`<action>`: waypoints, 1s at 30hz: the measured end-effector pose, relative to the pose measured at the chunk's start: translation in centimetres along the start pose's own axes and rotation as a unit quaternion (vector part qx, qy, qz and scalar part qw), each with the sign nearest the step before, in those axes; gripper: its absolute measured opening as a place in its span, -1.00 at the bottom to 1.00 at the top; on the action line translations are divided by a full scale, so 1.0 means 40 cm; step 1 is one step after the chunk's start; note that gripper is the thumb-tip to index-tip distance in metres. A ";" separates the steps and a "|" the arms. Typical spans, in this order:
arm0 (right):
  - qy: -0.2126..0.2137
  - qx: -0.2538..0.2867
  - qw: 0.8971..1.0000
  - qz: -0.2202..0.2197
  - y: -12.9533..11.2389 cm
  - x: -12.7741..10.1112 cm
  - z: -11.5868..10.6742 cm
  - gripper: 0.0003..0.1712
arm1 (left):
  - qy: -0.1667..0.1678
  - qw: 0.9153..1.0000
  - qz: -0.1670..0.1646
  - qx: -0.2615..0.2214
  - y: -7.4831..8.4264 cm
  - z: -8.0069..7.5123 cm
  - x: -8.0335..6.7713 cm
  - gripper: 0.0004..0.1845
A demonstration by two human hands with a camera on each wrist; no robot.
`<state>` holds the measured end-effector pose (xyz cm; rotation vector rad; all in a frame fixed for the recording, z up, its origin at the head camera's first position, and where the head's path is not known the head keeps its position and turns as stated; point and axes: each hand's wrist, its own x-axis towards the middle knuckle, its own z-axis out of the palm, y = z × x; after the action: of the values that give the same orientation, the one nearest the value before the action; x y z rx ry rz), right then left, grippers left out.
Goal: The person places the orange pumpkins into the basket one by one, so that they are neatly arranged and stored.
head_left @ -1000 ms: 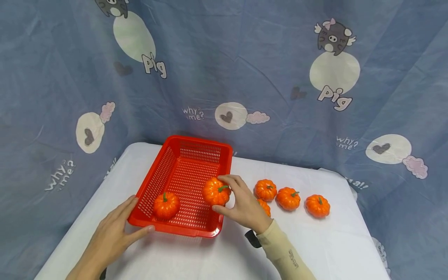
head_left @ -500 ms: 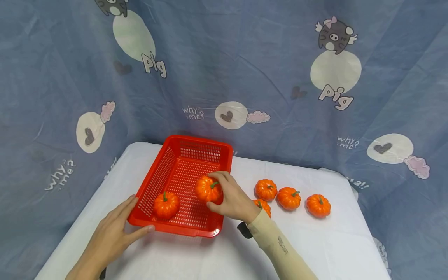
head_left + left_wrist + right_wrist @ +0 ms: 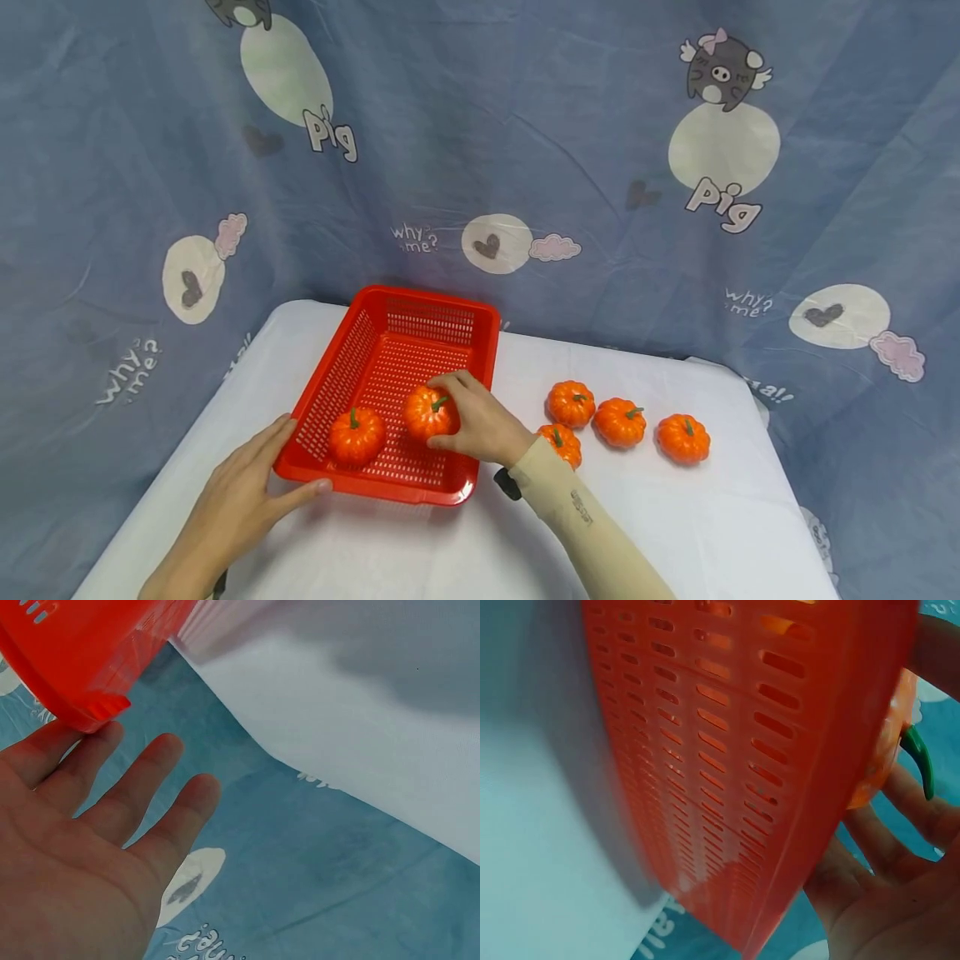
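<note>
Inside the red plastic basket (image 3: 375,488), my right hand (image 3: 480,423) holds a small orange pumpkin (image 3: 425,414) with a green stem, its thumb and fingers on either side. A second pumpkin (image 3: 357,436) sits in the basket's near left corner. In the right wrist view the basket wall (image 3: 705,765) hides much of the held pumpkin, while its green stem (image 3: 918,759) shows beside the palm. My left hand (image 3: 238,492) lies at the basket's near left corner, fingers fairly straight and thumb by the front rim. Its fingertips (image 3: 105,733) touch the rim in the left wrist view.
To the right of the basket, several more pumpkins rest on the white tablecloth (image 3: 675,533): one pumpkin (image 3: 561,446) close by my right forearm, the far right pumpkin (image 3: 683,439) standing apart. A blue printed curtain (image 3: 585,125) hangs behind the table.
My right hand has carried the pumpkin leftward from the basket's right rim to the middle, nearer the other pumpkin. The left hand and basket have stayed in place.
</note>
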<state>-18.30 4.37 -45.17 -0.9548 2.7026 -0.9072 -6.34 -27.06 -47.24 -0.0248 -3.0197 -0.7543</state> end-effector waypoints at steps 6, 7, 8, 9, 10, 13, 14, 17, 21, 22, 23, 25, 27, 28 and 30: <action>-0.022 -0.048 0.999 -0.005 0.002 0.019 0.018 -0.15 | 0.001 1.000 0.001 0.003 0.003 -0.004 0.001 0.31; -0.027 -0.056 0.998 -0.005 0.002 0.022 0.022 -0.15 | 0.002 1.000 0.002 0.004 0.002 -0.004 0.001 0.31; -0.034 -0.064 0.997 -0.003 0.002 0.024 0.026 -0.16 | 0.003 1.000 0.002 0.005 0.003 -0.004 0.001 0.31; -0.040 -0.071 0.997 -0.002 0.002 0.025 0.030 -0.16 | 0.003 1.000 0.003 0.006 0.002 -0.003 0.001 0.30; -0.045 -0.079 0.996 0.001 0.001 0.027 0.033 -0.16 | 0.003 1.000 0.003 0.007 0.002 -0.003 0.001 0.30; -0.060 -0.106 0.993 0.008 0.001 0.030 0.043 -0.16 | 0.004 1.000 0.004 0.010 0.002 -0.002 0.001 0.29; -0.064 -0.116 0.991 0.009 0.000 0.031 0.045 -0.16 | 0.004 1.000 0.005 0.010 0.002 -0.002 0.001 0.29; -0.077 -0.151 0.986 0.008 0.001 0.032 0.053 -0.14 | 0.006 1.000 0.005 0.012 0.001 -0.002 0.001 0.30; -0.091 -0.193 0.977 0.000 0.000 0.031 0.060 -0.14 | 0.008 1.000 0.005 0.014 0.002 -0.002 0.001 0.31; -0.093 -0.200 0.975 -0.001 -0.001 0.030 0.060 -0.14 | 0.008 1.000 0.004 0.014 0.003 -0.002 0.001 0.31; -0.094 -0.206 0.974 0.000 -0.001 0.029 0.061 -0.14 | 0.006 1.000 0.004 0.015 0.004 -0.001 0.001 0.32; -0.097 -0.214 0.972 -0.001 0.000 0.028 0.061 -0.14 | 0.008 1.000 0.005 0.015 0.004 0.000 0.001 0.32; -0.101 -0.225 0.969 -0.004 0.000 0.027 0.062 -0.14 | 0.010 1.000 0.006 0.015 0.005 0.000 0.000 0.31; -0.104 -0.231 0.967 -0.004 0.001 0.027 0.063 -0.15 | 0.010 1.000 0.007 0.015 0.005 0.001 0.000 0.31; -0.112 -0.240 0.964 -0.002 0.003 0.029 0.066 -0.15 | 0.014 1.000 0.010 0.014 0.004 0.001 0.000 0.31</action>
<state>-18.46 2.41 -47.29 -1.0637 2.7628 -0.1185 -6.33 -26.89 -47.18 -0.0442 -2.9979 -0.7052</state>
